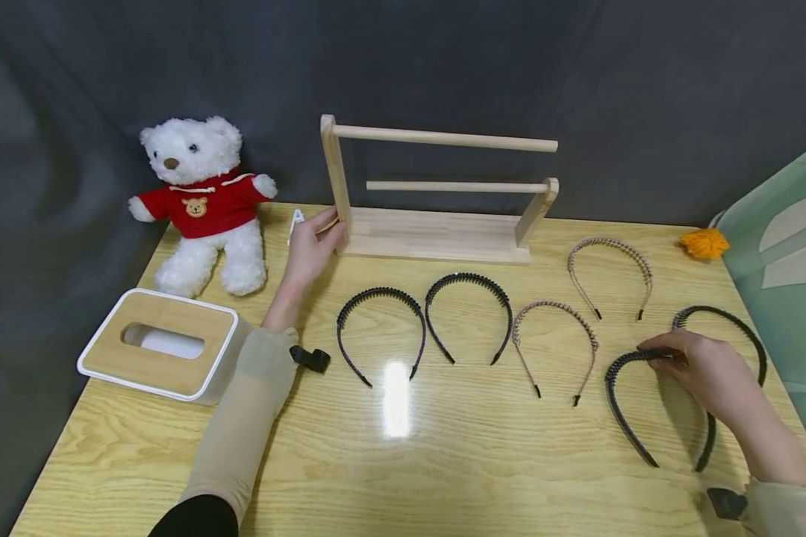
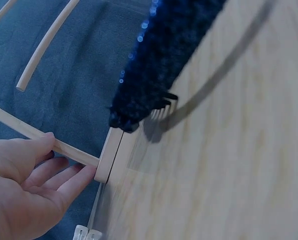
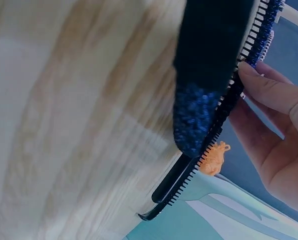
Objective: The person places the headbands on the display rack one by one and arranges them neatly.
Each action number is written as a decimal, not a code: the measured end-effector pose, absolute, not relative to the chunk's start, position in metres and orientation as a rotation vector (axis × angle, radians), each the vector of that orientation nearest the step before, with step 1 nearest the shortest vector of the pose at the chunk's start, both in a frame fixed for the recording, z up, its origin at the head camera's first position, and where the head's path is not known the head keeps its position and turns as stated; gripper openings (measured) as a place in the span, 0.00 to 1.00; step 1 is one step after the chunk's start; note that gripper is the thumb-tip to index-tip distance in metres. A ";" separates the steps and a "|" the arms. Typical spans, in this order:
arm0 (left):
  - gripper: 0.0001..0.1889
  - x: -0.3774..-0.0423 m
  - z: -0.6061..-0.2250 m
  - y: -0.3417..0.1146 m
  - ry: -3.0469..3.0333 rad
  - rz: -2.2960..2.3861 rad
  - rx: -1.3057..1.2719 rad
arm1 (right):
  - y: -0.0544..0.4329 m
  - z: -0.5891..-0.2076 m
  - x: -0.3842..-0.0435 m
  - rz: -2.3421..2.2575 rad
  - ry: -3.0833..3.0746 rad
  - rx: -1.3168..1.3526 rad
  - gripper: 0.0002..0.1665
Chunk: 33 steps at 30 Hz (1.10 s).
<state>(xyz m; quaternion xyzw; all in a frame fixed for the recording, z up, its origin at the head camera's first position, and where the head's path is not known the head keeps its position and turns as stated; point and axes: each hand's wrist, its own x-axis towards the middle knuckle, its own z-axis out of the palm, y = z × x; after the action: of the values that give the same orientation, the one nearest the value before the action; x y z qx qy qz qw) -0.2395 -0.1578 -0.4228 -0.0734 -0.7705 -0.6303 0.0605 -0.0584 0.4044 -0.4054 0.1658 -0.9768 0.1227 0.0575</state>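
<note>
With my left hand (image 1: 312, 245) I grip the lower end of the left upright (image 1: 336, 171) of a two-rod wooden rack (image 1: 436, 233), thumb on one side and fingers on the other. My right hand (image 1: 715, 371) pinches a dark toothed headband (image 1: 621, 362) near the top of its arch, at the right of the table (image 1: 457, 470). Its tips point toward me; I cannot tell whether they touch the wood.

As I judge it, the step in hand is taking up this headband while the rack is steadied. The next move seems to call for a sure pinch on the arch and a careful lift, since another dark headband (image 1: 762, 362) lies just behind and the teeth could snag.

Leftward along the table lie a front pink headband (image 1: 554, 305), a middle black headband (image 1: 469, 279) and a leftmost black headband (image 1: 380, 292). A rear pink headband (image 1: 607, 242) lies near the rack's right end, and an orange yarn bundle (image 1: 704, 243) sits in the far right corner. On my left, a teddy bear (image 1: 204, 205) in a red sweater sits behind a wood-topped tissue box (image 1: 175, 377).
</note>
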 end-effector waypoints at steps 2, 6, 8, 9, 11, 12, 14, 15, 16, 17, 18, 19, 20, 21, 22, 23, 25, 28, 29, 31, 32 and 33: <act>0.21 -0.240 -0.422 -0.158 -2.347 -1.882 -0.226 | 0.404 -0.405 -0.057 0.365 -2.947 0.494 0.18; 0.21 -0.241 -0.421 -0.158 -2.359 -1.855 -0.230 | 0.403 -0.405 -0.056 0.363 -2.934 0.472 0.17; 0.21 -0.240 -0.421 -0.158 -2.358 -1.852 -0.230 | 0.403 -0.405 -0.056 0.364 -2.933 0.471 0.17; 0.21 -0.240 -0.421 -0.158 -2.360 -1.849 -0.229 | 0.403 -0.405 -0.056 0.364 -2.933 0.474 0.17; 0.20 -0.239 -0.421 -0.158 -2.364 -1.846 -0.227 | 0.403 -0.405 -0.057 0.359 -2.926 0.487 0.17; 0.20 -0.239 -0.421 -0.158 -2.367 -1.843 -0.225 | 0.403 -0.405 -0.057 0.359 -2.923 0.492 0.17; 0.20 -0.238 -0.421 -0.158 -2.377 -1.837 -0.220 | 0.404 -0.404 -0.058 0.358 -2.917 0.500 0.17; 0.21 -0.238 -0.421 -0.158 -2.381 -1.838 -0.217 | 0.404 -0.404 -0.058 0.356 -2.915 0.505 0.17; 0.20 -0.238 -0.421 -0.158 -2.383 -1.840 -0.214 | 0.404 -0.404 -0.058 0.355 -2.915 0.508 0.17; 0.20 -0.238 -0.421 -0.158 -2.384 -1.841 -0.211 | 0.404 -0.404 -0.058 0.354 -2.915 0.511 0.17; 0.20 -0.238 -0.421 -0.157 -2.385 -1.843 -0.207 | 0.404 -0.403 -0.058 0.353 -2.914 0.513 0.18; 0.20 -0.238 -0.421 -0.157 -2.385 -1.846 -0.204 | 0.404 -0.403 -0.058 0.352 -2.918 0.511 0.18; 0.20 -0.238 -0.421 -0.157 -2.386 -1.846 -0.202 | 0.404 -0.402 -0.058 0.351 -2.921 0.510 0.18; 0.20 -0.238 -0.420 -0.158 -2.385 -1.851 -0.199 | 0.405 -0.402 -0.058 0.353 -2.927 0.510 0.18; 0.20 -0.239 -0.420 -0.158 -2.384 -1.853 -0.197 | 0.405 -0.402 -0.057 0.350 -2.931 0.510 0.18; 0.20 -0.238 -0.420 -0.158 -2.382 -1.856 -0.194 | 0.405 -0.401 -0.057 0.349 -2.936 0.510 0.18; 0.20 -0.239 -0.421 -0.158 -2.383 -1.861 -0.190 | 0.406 -0.401 -0.057 0.348 -2.943 0.510 0.18; 0.20 -0.239 -0.421 -0.158 -2.376 -1.883 -0.182 | 0.406 -0.401 -0.057 0.343 -2.942 0.522 0.19; 0.20 -0.239 -0.421 -0.158 -2.372 -1.892 -0.180 | 0.406 -0.401 -0.057 0.349 -2.942 0.525 0.18; 0.20 -0.239 -0.422 -0.158 -2.365 -1.910 -0.176 | 0.407 -0.401 -0.056 0.340 -2.936 0.534 0.19; 0.20 -0.239 -0.422 -0.158 -2.361 -1.915 -0.176 | 0.408 -0.401 -0.056 0.338 -2.935 0.538 0.19; 0.20 -0.239 -0.422 -0.158 -2.361 -1.917 -0.176 | 0.408 -0.401 -0.055 0.347 -2.937 0.543 0.19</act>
<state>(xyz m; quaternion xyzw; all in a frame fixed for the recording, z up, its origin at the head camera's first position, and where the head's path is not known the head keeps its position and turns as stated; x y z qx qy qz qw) -0.2391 -0.1580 -0.4217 -0.0578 -0.7741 -0.6286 0.0478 -0.0552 0.4081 -0.4011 0.1803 -0.9745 0.1151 0.0673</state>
